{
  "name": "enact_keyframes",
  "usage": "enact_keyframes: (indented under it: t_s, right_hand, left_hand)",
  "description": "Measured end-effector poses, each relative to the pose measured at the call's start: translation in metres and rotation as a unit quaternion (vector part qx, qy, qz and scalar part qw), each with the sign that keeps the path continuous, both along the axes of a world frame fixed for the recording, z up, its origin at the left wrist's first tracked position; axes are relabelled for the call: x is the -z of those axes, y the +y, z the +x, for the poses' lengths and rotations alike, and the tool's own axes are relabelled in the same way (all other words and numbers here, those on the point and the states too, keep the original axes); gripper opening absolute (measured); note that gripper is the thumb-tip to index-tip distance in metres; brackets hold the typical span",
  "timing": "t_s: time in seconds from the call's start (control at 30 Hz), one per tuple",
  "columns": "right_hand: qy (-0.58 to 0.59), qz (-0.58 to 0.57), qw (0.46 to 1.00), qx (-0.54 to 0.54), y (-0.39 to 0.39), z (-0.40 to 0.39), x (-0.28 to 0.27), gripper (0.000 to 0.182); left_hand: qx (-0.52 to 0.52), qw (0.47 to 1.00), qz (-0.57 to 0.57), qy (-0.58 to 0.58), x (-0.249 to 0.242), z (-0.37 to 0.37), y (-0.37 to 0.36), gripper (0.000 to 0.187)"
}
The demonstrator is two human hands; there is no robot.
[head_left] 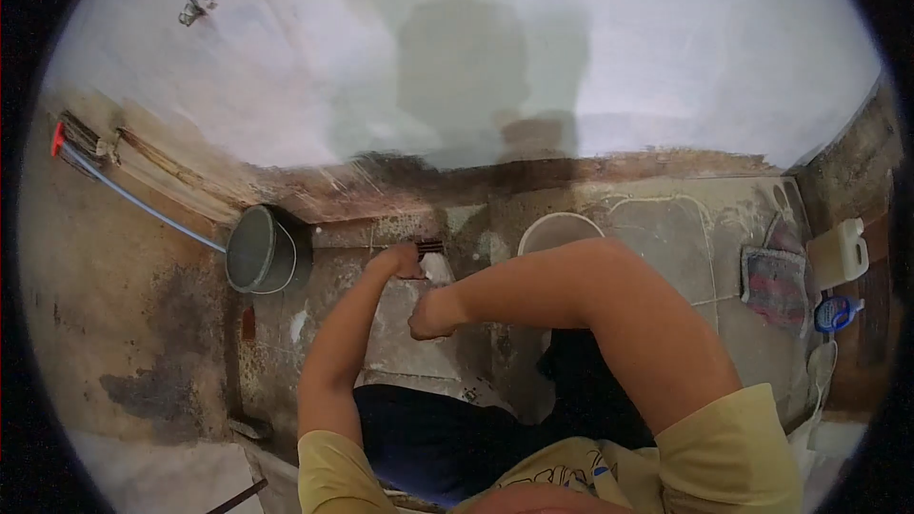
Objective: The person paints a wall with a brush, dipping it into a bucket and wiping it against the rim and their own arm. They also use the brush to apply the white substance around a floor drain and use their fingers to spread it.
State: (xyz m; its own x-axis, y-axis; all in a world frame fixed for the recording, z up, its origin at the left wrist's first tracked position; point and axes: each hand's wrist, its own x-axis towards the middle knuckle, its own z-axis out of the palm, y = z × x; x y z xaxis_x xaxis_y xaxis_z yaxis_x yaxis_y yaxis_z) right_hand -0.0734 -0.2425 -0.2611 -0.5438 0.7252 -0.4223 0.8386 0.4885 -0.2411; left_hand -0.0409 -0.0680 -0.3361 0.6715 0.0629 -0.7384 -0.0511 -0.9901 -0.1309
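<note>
My left hand [407,262] is low at the floor by the foot of the wall, its fingers curled. Right beside it are a dark slotted piece [431,247], which looks like a drain grate, and a small white patch or piece [437,268] that I cannot identify. Just nearer to me, my right hand [433,314] is closed in a fist above the wet grey floor [405,352]. What either hand holds, if anything, is hidden by the fingers.
A dark bucket [255,249] stands at the left, with a blue hose [143,207] running to it. A pale round basin [562,227] is partly behind my right arm. On the right lie a checked cloth [776,281], a white jug [838,254] and a blue bottle [836,313].
</note>
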Motion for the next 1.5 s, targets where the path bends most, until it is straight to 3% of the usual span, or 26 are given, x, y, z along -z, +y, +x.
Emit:
enact_keyframes:
  t_s: [0.1,0.23,0.3,0.33,0.4,0.5,0.57,0.6,0.67,0.7,0.77,0.97,1.13,1.23,1.3,1.4,1.5]
  right_hand:
    - [0.038,0.048,0.998,0.012,0.008,-0.001,0.025,0.02]
    - [0.148,0.089,0.981,0.094,0.026,-0.003,0.057,0.02]
    - [0.143,0.347,0.926,0.034,0.024,0.001,0.081,0.018]
    - [0.139,0.347,0.927,0.036,0.028,0.004,0.081,0.018]
    - [-0.011,0.162,0.982,-0.101,0.036,0.002,0.08,0.021]
    - [-0.026,0.134,0.988,-0.078,0.035,-0.005,0.097,0.019]
    - [-0.059,0.103,0.991,-0.064,0.022,0.0,0.035,0.02]
    - [-0.085,0.071,0.992,-0.062,0.016,0.001,0.012,0.02]
    - [-0.061,0.076,0.994,-0.057,0.022,-0.001,0.014,0.02]
    - [-0.042,0.092,0.993,-0.056,0.028,-0.003,0.028,0.021]
    - [-0.004,0.136,0.989,-0.058,0.044,-0.009,0.06,0.021]
    - [0.053,0.216,0.972,-0.07,0.066,-0.01,0.103,0.021]
    - [0.059,0.235,0.968,-0.065,0.068,-0.003,0.116,0.022]
    - [0.053,0.23,0.97,-0.052,0.066,0.011,0.122,0.022]
    - [-0.015,0.151,0.987,-0.05,0.067,0.017,0.119,0.022]
    - [-0.117,0.027,0.992,-0.044,0.062,0.03,0.112,0.022]
    - [-0.211,0.041,0.976,-0.028,0.046,0.034,0.088,0.023]
  left_hand:
    - [-0.068,0.992,-0.081,-0.065,-0.042,-0.003,-0.023,0.051]
    - [-0.082,0.957,-0.21,-0.18,-0.017,0.001,-0.019,0.052]
    - [-0.105,0.956,-0.218,-0.164,-0.015,-0.002,-0.022,0.051]
    - [-0.119,0.955,-0.226,-0.151,-0.018,0.004,-0.026,0.05]
    - [-0.099,0.96,-0.225,-0.136,-0.024,0.005,-0.034,0.049]
    - [-0.078,0.963,-0.228,-0.12,-0.012,0.001,-0.032,0.051]
    - [-0.054,0.914,-0.249,-0.317,0.019,-0.001,-0.022,0.051]
    - [-0.049,0.912,-0.253,-0.318,0.005,0.006,-0.03,0.051]
    - [-0.125,0.94,-0.248,-0.2,-0.041,0.013,-0.052,0.049]
    - [-0.122,0.94,-0.25,-0.197,-0.043,0.019,-0.053,0.049]
    - [-0.138,0.905,-0.329,-0.233,-0.044,0.025,-0.054,0.046]
    - [-0.113,0.918,-0.283,-0.253,-0.067,0.038,-0.082,0.047]
    - [-0.053,0.908,-0.308,-0.28,-0.037,0.045,-0.078,0.049]
    - [-0.058,0.907,-0.315,-0.273,-0.047,0.055,-0.089,0.046]
    - [-0.073,0.916,-0.315,-0.237,-0.056,0.058,-0.095,0.043]
    - [-0.078,0.877,-0.374,-0.293,-0.059,0.064,-0.106,0.034]
    - [-0.091,0.868,-0.373,-0.315,-0.054,0.071,-0.113,0.026]
